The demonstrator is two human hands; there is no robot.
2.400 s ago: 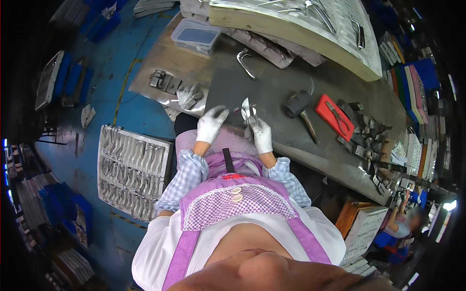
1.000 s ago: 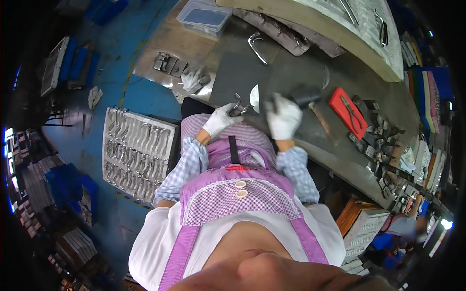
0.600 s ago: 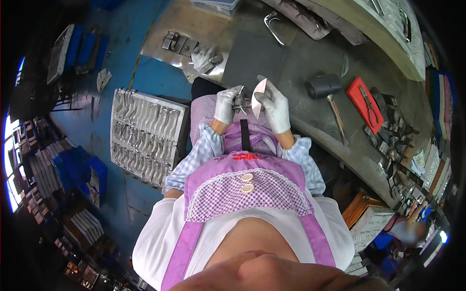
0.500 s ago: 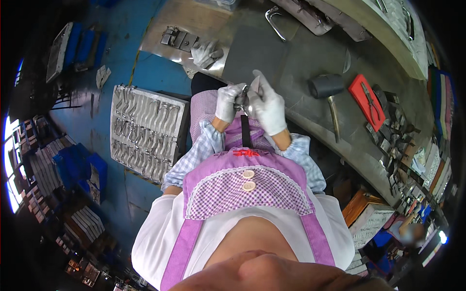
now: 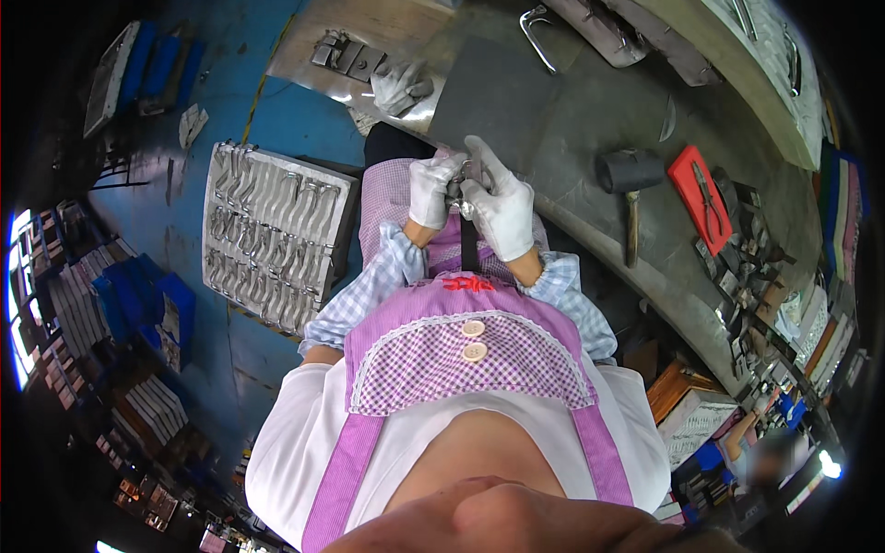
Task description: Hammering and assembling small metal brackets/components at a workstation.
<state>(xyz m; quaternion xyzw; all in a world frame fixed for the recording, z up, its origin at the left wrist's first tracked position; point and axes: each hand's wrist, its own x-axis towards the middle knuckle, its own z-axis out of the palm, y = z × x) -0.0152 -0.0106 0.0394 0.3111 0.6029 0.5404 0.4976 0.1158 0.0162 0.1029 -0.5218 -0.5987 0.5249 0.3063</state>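
Note:
Both hands wear white gloves and meet over my lap, at the near edge of the workbench. In my left hand point(image 5: 431, 192), the fingers are closed round a small shiny metal part point(image 5: 466, 208), mostly hidden by the gloves. My right hand point(image 5: 502, 205) is closed against the same part from the other side, with one finger stretched up. A narrow grey-brown flat piece point(image 5: 473, 171) shows between the hands; its kind is unclear.
On the bench lie a black-headed mallet point(image 5: 630, 170), pliers point(image 5: 705, 198) on a red tray, a curved chrome handle point(image 5: 536, 39), a crumpled glove point(image 5: 401, 88) and a metal block fixture point(image 5: 348, 55). Left of me stands a white tray point(image 5: 318, 286) with rows of curved metal parts.
The flat piece between my hands has turned and now shows darker and more upright. My right hand has shifted slightly left; the left hand keeps its grip. The whole view has shifted a little.

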